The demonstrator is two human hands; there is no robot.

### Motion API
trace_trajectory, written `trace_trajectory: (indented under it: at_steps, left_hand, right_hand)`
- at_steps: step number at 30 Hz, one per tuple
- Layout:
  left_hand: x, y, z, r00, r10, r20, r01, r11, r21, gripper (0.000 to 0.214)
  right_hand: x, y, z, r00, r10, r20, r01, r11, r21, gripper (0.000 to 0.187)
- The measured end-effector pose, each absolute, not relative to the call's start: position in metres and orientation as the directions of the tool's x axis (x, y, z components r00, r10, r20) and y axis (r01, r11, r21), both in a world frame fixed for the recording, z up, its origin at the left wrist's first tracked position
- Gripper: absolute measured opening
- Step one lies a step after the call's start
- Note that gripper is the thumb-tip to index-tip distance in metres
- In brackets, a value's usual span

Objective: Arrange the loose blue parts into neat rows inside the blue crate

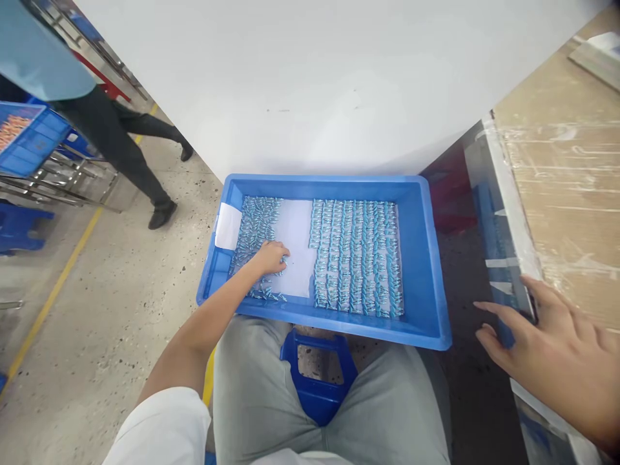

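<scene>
A blue plastic tray (420, 258) rests on my knees. Small light-blue parts fill it: neat rows (356, 255) on the right, a loose heap (256, 226) on the left, with a white sheet (295, 242) between them. My left hand (270, 257) lies on the heap's near edge, fingers curled down onto the small parts; whether it holds any is hidden. My right hand (542, 345) is off to the right, fingers spread, touching the edge of a film-wrapped bench (557, 181).
A white panel (314, 84) stands behind the tray. I sit on a blue stool (317, 381). At the left another person's legs (130, 161) walk past blue crates on metal racks (29, 139). A yellow line (53, 290) marks the floor.
</scene>
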State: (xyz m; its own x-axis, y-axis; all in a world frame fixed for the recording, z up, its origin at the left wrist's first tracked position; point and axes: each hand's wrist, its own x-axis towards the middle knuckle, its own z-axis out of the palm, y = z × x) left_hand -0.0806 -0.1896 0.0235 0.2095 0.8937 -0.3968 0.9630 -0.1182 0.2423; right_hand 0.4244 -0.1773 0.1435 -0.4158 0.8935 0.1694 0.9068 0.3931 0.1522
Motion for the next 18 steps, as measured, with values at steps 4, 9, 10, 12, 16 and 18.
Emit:
trace_trajectory:
  at_steps: [4,9,10,12,16,18]
  left_hand:
    - [-0.074,-0.19,0.023,0.172,0.901,-0.397,0.978,-0.109,0.177,0.031]
    - [-0.073,-0.192,0.021,0.173,0.899,-0.403,0.983,-0.133,0.126,0.024]
    - [-0.074,-0.193,0.02,0.173,0.9,-0.401,0.984,-0.135,0.12,0.023]
    - [-0.075,-0.193,0.019,0.167,0.905,-0.391,0.984,-0.129,0.122,0.021]
    - [-0.07,-0.19,0.013,0.124,0.93,-0.345,0.983,-0.067,0.173,0.02]
    - [-0.063,-0.186,0.009,0.088,0.942,-0.323,0.977,-0.019,0.21,0.021]
  right_hand:
    - [0.421,-0.177,0.144,-0.411,0.894,0.177,0.909,0.386,0.158,0.044]
    - [0.423,-0.179,0.143,-0.393,0.903,0.171,0.918,0.374,0.132,0.043]
    - [0.424,-0.179,0.143,-0.392,0.904,0.17,0.918,0.375,0.127,0.042]
    - [0.424,-0.179,0.143,-0.39,0.906,0.166,0.919,0.374,0.122,0.04]
    - [0.422,-0.178,0.145,-0.399,0.903,0.157,0.915,0.38,0.137,0.036]
    - [0.42,-0.177,0.147,-0.405,0.9,0.161,0.911,0.384,0.148,0.034]
